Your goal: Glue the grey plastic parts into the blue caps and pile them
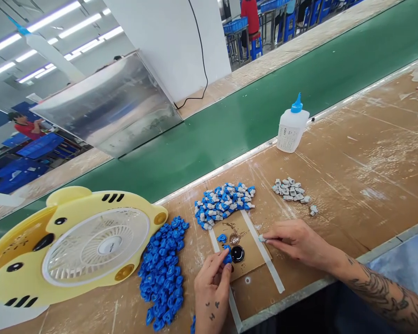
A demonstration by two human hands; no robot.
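My left hand pinches a small blue plastic part just left of a round black cap-like dish. Between the fingertips of my right hand is a small grey piece, held over the right tape strip. Beneath lies a cardboard sheet fixed with white tape. One more blue part rests on it beside a small clear round dish. Left of my left hand spreads a heap of blue parts. Behind the cardboard is a pile of joined blue-and-grey pieces. Loose grey pieces lie farther right.
A yellow animal-shaped fan occupies the left side. A white bottle with a blue nozzle tip stands near the green conveyor belt that crosses behind the table. Beyond it are a metal panel and people at other benches.
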